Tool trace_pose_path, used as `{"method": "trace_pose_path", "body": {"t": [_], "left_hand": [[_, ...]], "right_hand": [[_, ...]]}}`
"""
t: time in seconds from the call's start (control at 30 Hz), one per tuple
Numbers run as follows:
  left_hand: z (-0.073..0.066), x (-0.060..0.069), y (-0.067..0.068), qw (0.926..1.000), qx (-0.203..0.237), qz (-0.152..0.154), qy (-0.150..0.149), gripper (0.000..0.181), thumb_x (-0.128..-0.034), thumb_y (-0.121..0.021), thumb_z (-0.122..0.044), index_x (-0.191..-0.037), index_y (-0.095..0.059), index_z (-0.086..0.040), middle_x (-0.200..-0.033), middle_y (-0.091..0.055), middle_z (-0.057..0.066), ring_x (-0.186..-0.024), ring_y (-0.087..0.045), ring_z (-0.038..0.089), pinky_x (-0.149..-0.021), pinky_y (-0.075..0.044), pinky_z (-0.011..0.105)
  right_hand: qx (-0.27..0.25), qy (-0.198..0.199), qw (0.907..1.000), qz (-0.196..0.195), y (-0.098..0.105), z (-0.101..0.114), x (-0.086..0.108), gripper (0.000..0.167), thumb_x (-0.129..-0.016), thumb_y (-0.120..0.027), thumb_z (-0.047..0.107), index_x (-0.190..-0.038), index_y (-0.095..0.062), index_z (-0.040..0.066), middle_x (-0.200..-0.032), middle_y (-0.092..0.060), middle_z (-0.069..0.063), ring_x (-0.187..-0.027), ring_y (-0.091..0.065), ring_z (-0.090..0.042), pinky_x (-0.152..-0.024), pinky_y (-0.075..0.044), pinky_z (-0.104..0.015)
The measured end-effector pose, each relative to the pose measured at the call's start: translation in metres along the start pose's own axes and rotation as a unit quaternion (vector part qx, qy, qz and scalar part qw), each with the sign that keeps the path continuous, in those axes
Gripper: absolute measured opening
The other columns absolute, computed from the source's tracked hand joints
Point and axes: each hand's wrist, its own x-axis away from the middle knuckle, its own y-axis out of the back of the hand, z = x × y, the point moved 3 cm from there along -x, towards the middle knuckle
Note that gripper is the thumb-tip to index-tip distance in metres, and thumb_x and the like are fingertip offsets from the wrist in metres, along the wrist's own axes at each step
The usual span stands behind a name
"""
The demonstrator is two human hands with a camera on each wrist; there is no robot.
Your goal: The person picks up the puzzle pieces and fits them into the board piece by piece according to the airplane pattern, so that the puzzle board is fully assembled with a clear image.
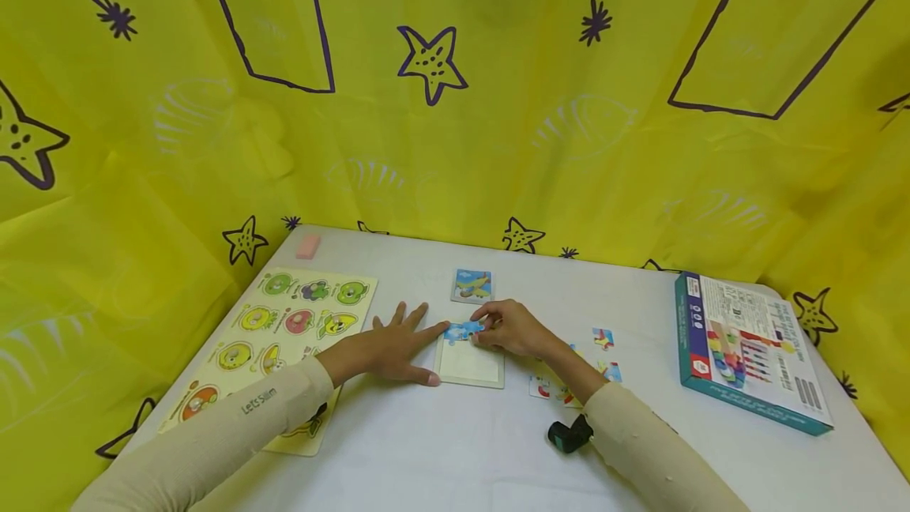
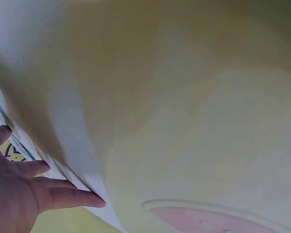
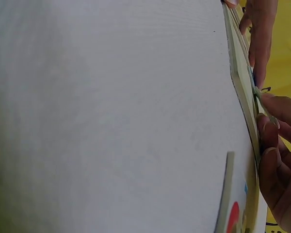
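A small square puzzle frame [image 1: 469, 366] lies on the table, with blue jigsaw pieces [image 1: 455, 333] along its far edge. My left hand [image 1: 394, 344] is spread flat at the frame's left side; its index fingertip touches the blue pieces and the thumb reaches the near left corner. In the left wrist view the same hand [image 2: 17, 194] has straight, parted fingers. At the frame's far right corner, my right hand [image 1: 517, 329] pinches a blue jigsaw piece. The right wrist view shows this thin piece [image 3: 267, 108] tilted between thumb and fingers, one edge near the frame.
Loose jigsaw pieces [image 1: 540, 387] lie right of the frame, partly behind the right forearm. A picture card with a plane [image 1: 472, 285] sits beyond it. Left is a fruit puzzle board [image 1: 284, 318] with a pink block [image 1: 308, 246] behind. A box [image 1: 753, 350] stands right; a black object [image 1: 569, 434] lies nearer.
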Motion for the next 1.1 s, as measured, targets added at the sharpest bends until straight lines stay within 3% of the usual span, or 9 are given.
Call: {"method": "trace_pose_path", "body": {"t": [0.27,0.83,1.1], "left_hand": [[-0.0003,-0.0007,0.0019,1.0,-0.004,0.0,0.004,0.092,-0.0858,-0.061,-0.072,-0.161,-0.02,-0.035,-0.169,-0.006,0.017,-0.149,-0.005,0.057,-0.105,-0.018,0.082],[-0.0024,-0.002,0.0038,0.9998,-0.012,0.01,0.009,0.093,-0.0862,-0.061,-0.071,-0.161,-0.02,-0.034,-0.169,-0.007,0.017,-0.149,-0.006,0.057,-0.106,-0.021,0.081],[-0.0035,-0.0006,0.0047,0.9997,-0.021,0.011,-0.005,0.094,-0.0881,-0.059,-0.07,-0.162,-0.018,-0.03,-0.168,-0.006,0.02,-0.149,-0.005,0.058,-0.109,-0.019,0.078]], "right_hand": [[0.033,-0.015,0.9993,-0.014,0.0013,0.0031,0.0001,0.025,-0.085,-0.081,0.015,-0.107,-0.075,0.005,-0.081,-0.063,-0.001,-0.068,-0.051,-0.012,-0.058,-0.042,-0.023],[0.091,-0.069,0.9926,-0.041,0.0001,0.0052,0.0006,0.031,-0.08,-0.086,0.019,-0.107,-0.074,0.011,-0.086,-0.063,0.0,-0.082,-0.054,-0.015,-0.077,-0.044,-0.03],[0.104,-0.065,0.9917,-0.037,0.0018,0.0049,0.002,0.024,-0.081,-0.085,0.018,-0.102,-0.075,0.011,-0.087,-0.064,0.001,-0.082,-0.054,-0.014,-0.077,-0.046,-0.03]]}}
